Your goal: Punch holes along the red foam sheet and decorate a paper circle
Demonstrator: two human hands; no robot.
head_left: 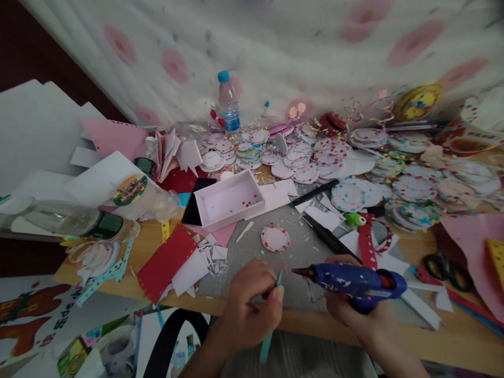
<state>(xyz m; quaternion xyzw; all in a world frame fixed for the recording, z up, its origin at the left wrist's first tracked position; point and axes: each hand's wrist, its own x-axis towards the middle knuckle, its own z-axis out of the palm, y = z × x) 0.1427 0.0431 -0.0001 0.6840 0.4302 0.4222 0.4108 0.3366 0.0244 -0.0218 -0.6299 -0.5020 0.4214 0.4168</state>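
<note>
My left hand (255, 302) is closed around teal tweezers (266, 344), their tip pointing up and away from me. A tiny pinkish-red dot (281, 266) shows at the tweezer tip. In my right hand (354, 310) is a blue hot glue gun (350, 281), its dark nozzle aimed left, a short gap from the tweezer tip. Just beyond both hands, a white paper disc (275, 238) edged with red dots lies flat on the grey cutting mat (252, 252). Behind it stands an open white box (230, 200) with several red dots inside.
Many dotted paper discs (307, 152) are piled along the back near a water bottle (229, 105). Another bottle (86, 223) lies at the left. Red paper (167, 262) and white scraps are left of the mat; scissors (449, 270) and a black pen (328, 236) lie rightward.
</note>
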